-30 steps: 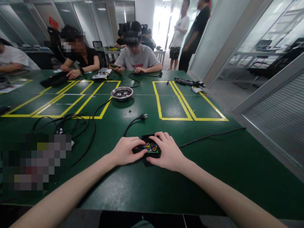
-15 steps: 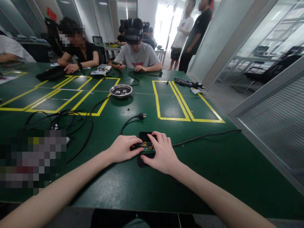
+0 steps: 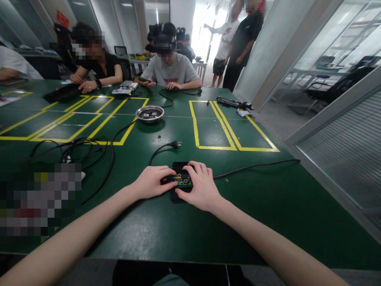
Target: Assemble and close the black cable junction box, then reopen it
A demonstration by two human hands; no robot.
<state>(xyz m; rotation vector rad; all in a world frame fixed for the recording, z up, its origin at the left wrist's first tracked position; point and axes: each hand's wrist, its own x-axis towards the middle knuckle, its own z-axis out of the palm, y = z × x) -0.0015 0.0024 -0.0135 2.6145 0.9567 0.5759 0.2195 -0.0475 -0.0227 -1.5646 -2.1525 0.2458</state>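
A small green circuit board (image 3: 182,182) with copper-coloured ring coils lies in the middle of the table, with black plastic housing parts (image 3: 177,198) around and below it. At the board's left edge, the thumb and fingers of my left hand (image 3: 151,182) close on it and on the dark cable end there. My right hand (image 3: 204,187) arches over the right side, its thumb and fingers gripping the board and housing; its palm hides part of them. Black cords run off both sides, and a power plug (image 3: 176,144) lies just beyond.
A metal bowl (image 3: 149,114) with metal parts stands farther back. Coiled black cables (image 3: 74,149) lie on the left, near a blurred-out patch. Yellow tape (image 3: 214,148) marks rectangles on the green table (image 3: 238,230). Across it, a person (image 3: 171,67) handles a tool; others sit or stand nearby.
My hands and the board keep nearly the same grip; the board shows slightly more between them. The whole view has shifted slightly. In the background, a standing person has stretched out an arm.
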